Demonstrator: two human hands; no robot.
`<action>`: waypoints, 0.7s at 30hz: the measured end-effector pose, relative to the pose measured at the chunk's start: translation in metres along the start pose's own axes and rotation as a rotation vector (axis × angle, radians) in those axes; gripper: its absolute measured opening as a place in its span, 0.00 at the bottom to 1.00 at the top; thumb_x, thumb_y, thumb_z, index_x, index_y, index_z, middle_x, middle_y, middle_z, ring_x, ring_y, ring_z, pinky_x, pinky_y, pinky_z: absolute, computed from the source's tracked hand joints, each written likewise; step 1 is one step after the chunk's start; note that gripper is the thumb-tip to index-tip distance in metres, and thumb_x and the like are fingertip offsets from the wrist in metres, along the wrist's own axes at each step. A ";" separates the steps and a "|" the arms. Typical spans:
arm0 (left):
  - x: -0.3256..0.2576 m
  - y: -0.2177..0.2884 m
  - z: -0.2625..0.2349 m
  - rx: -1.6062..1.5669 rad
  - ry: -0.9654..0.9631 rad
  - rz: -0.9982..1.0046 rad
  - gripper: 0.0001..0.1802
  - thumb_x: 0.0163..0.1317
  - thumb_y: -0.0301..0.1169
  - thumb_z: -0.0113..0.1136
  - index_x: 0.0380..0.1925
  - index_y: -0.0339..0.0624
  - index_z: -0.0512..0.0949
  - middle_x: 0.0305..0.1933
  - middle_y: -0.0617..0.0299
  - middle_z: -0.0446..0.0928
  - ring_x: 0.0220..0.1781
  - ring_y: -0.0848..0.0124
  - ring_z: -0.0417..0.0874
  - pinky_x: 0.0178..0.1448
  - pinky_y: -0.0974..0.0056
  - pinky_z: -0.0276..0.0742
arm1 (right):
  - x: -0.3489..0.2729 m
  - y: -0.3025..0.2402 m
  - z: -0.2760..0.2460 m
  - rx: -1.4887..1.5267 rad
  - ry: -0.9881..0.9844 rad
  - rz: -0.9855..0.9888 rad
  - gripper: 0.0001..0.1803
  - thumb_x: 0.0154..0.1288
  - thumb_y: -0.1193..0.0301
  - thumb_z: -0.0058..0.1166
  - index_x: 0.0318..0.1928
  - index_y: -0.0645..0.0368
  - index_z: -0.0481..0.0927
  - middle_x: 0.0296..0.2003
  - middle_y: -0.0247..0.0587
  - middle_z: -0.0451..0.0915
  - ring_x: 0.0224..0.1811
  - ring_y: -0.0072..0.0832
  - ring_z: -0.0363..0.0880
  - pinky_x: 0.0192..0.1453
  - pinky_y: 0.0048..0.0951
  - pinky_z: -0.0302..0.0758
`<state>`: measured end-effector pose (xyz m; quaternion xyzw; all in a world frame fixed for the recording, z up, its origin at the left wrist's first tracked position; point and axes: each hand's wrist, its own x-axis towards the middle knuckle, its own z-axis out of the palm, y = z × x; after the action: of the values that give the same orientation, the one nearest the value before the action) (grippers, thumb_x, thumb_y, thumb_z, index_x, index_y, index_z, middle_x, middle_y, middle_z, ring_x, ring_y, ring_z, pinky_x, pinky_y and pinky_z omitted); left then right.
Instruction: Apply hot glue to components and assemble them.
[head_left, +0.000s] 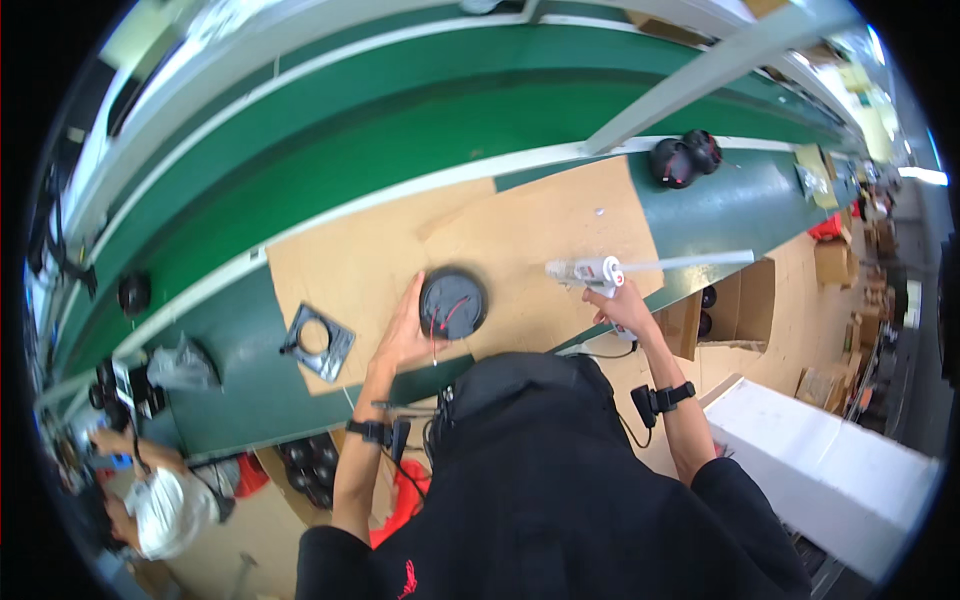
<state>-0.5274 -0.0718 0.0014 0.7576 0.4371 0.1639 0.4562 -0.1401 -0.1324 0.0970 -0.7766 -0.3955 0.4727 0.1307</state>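
Round black speaker [453,302] rests on cardboard sheet [520,250] covering green workbench [720,205].

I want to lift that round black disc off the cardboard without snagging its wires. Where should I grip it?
Grip the round black disc by its outer rim, coming from its left edge, where the left hand already cups it. It lies flat on the cardboard sheet, and the thin red wires cross its face, so probably avoid the middle.

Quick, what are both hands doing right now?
Left hand: open, cupped against the round black disc with red wires.
Right hand: closed on the white glue gun.
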 end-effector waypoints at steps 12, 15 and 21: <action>0.069 0.036 0.000 -0.438 -0.026 0.017 0.71 0.30 0.26 0.85 0.73 0.35 0.46 0.67 0.47 0.66 0.68 0.58 0.71 0.71 0.55 0.72 | -0.043 0.181 -0.059 1.188 0.518 -0.024 0.24 0.72 0.61 0.54 0.63 0.57 0.71 0.51 0.44 0.82 0.36 0.35 0.86 0.33 0.29 0.82; 0.115 0.089 0.004 -0.465 -0.117 0.054 0.72 0.30 0.28 0.86 0.73 0.35 0.46 0.69 0.47 0.63 0.69 0.57 0.70 0.73 0.53 0.68 | -0.051 0.227 -0.071 1.470 0.541 -0.048 0.25 0.73 0.61 0.52 0.67 0.50 0.67 0.58 0.44 0.77 0.45 0.36 0.84 0.45 0.35 0.80; 0.269 0.235 0.094 -0.255 -0.290 0.292 0.73 0.28 0.36 0.88 0.73 0.34 0.48 0.71 0.45 0.62 0.73 0.56 0.65 0.75 0.53 0.64 | -0.045 0.309 -0.071 1.754 0.700 -0.126 0.25 0.72 0.63 0.53 0.66 0.53 0.66 0.56 0.44 0.77 0.44 0.38 0.83 0.45 0.35 0.79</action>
<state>-0.1941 0.0478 0.1077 0.7647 0.2283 0.1714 0.5776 0.0600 -0.3551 -0.0164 -0.4762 0.1215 0.3335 0.8045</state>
